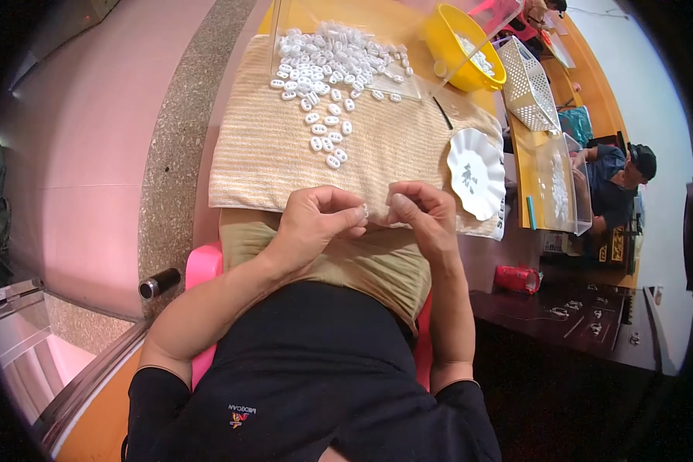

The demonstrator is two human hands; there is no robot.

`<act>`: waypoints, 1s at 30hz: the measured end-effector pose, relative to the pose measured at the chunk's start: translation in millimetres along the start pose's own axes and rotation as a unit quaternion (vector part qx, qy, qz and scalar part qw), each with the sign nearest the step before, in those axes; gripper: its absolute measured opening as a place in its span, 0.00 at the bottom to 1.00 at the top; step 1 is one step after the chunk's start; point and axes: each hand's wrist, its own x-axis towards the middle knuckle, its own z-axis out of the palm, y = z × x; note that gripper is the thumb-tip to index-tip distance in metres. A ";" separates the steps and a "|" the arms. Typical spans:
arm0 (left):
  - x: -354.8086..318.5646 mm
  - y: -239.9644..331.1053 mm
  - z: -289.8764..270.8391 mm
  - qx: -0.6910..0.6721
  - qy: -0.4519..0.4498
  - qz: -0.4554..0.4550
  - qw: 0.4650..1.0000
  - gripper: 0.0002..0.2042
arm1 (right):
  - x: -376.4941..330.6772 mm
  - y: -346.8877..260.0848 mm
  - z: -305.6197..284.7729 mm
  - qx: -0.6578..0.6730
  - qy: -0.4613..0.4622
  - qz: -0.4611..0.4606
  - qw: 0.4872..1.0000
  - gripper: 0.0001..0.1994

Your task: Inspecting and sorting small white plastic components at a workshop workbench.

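1. Both my left hand (306,227) and right hand (433,219) have fingers (333,195) pinched by the near edge of the towel (258,165); what they grasp, I cannot tell.
2. Many white pieces (308,73) lie far left.
3. A white dish (476,158) sits right.

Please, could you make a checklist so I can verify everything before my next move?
1. White oval two-holed plastic pieces in one heap: not ok, some lie apart on the beige striped cloth towel.
2. White scalloped dish open side up, small dark grey pieces inside: ok.
3. Bare left hand and bare right hand apart: ok.
4. What they hold, if anything: cannot tell, too small.
5. Thin black stick away from both hands: ok.
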 end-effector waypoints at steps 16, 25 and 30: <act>-0.9 6.0 -0.7 -0.046 0.012 -0.024 0.999 0.07 | 152.9 -3.9 -51.3 -0.481 0.076 -0.162 0.859 0.11; -3.6 13.3 1.9 -0.064 0.025 -0.064 0.996 0.07 | 166.7 -9.5 -41.7 -0.572 0.043 -0.137 0.808 0.10; -3.7 9.6 0.2 -0.077 0.015 -0.067 0.995 0.07 | 168.3 -10.4 -39.6 -0.542 0.042 -0.140 0.828 0.10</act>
